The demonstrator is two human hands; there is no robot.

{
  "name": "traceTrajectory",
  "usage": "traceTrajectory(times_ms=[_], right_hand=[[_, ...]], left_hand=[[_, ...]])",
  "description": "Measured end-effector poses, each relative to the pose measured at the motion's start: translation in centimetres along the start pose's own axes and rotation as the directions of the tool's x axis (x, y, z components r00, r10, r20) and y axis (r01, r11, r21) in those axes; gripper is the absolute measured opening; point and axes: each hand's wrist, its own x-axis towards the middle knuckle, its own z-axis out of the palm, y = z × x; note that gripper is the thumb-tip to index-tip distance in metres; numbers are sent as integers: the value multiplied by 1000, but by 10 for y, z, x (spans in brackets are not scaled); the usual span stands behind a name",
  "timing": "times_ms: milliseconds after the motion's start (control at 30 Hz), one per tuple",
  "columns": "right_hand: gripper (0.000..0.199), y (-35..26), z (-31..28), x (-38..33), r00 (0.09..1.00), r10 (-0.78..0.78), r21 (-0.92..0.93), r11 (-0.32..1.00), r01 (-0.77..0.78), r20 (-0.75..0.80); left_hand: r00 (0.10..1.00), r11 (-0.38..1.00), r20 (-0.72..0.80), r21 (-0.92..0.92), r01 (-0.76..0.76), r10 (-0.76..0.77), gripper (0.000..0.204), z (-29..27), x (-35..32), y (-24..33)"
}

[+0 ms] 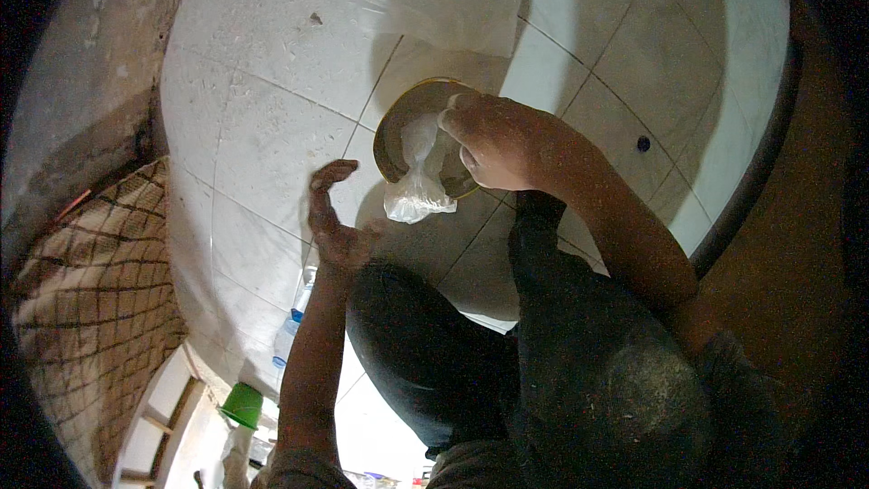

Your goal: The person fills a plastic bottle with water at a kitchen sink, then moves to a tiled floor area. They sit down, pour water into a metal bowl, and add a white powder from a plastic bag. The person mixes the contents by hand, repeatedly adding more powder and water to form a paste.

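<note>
A clear plastic bag (pixel 420 183) with a gathered neck and a ruffled end lies over the near rim of a round bowl (pixel 389 140) with a yellowish edge. My right hand (pixel 498 145) is over the bowl's right side, its fingers curled closed right beside the bag. What those fingers pinch, if anything, is hidden. To the left of the bowl, my left hand (pixel 338 217) is apart from the bag, thumb and fingers spread in a loose curve with nothing between them.
The bowl is on a pale tiled floor (pixel 272 136). A dark round cap (pixel 644 143) lies to the right. On the left are a checked cloth (pixel 100 281), a plastic bottle (pixel 287 340) and a green bucket (pixel 242 405). My bent knee (pixel 407 326) is close by.
</note>
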Motion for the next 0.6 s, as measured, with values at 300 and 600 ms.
traceTrajectory(times_ms=[300,600], right_hand=[[32,10,-8,-11,990,-14,94,995,27,-138],[31,13,-7,-11,977,-4,167,985,41,-215]], left_hand=[[861,690,452,701,-181,-234,47,25,102,88],[782,717,434,697,24,-448,26,49,103,76]])
